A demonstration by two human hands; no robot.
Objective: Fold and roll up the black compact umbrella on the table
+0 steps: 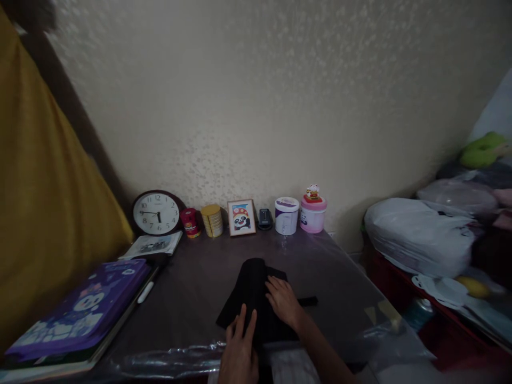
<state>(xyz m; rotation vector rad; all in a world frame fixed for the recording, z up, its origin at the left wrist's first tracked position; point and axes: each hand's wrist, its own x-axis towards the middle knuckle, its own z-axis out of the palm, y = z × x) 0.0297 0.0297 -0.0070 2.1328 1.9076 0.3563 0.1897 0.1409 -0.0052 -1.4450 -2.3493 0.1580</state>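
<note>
Patterned wall [280,117], dark table [192,298] under clear plastic [176,358]. Left hand [240,349], fingers parted, and right hand [283,301], fingers laid flat, rest on black cloth [248,285] near front edge, neither visibly pinching. Clock [155,214] stands beyond, far left. Slick plastic could let cloth slide under uneven pressure. Thumbs unclear; layers merge in black; left wrist cut off.

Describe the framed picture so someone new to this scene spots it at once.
Start at the dark table and look along its far edge, by the patterned wall. Near the middle of that edge, between a yellow-topped container and a small dark device, stands the framed picture. Unlike those two, it shows a cartoon panda in red headwear inside a white border.
</note>
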